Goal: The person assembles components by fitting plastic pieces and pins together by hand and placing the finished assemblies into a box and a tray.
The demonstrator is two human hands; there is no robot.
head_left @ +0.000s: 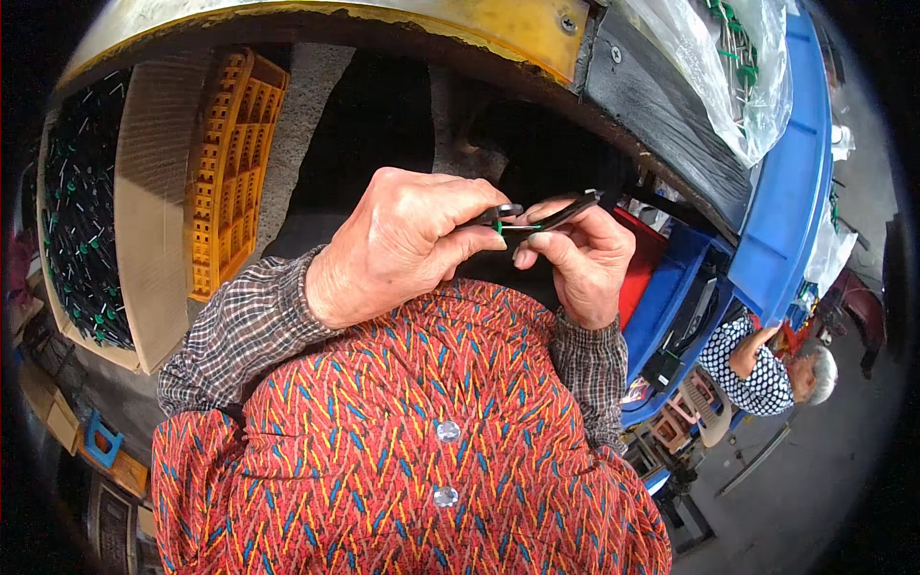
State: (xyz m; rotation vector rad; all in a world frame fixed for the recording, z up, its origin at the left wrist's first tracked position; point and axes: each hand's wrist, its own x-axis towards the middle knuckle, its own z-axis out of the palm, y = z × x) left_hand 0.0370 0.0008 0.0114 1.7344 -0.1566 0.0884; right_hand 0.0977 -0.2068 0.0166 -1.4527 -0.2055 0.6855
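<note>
In front of my chest, both hands grip a slim black piece with a short silver rod and a green collar. My left hand pinches its black left end between thumb and forefinger. With the thumb and fingertips of my right hand, I hold the black right end, which slants up to the right. The rod shows in the gap between the two hands. My fingers hide much of the piece, and I cannot tell whether it is one part or two joined.
At left stands a cardboard box full of black, green and silver pieces, beside a yellow crate. A worn table edge crosses the top. A clear bag and blue tray lie right; a person sits beyond.
</note>
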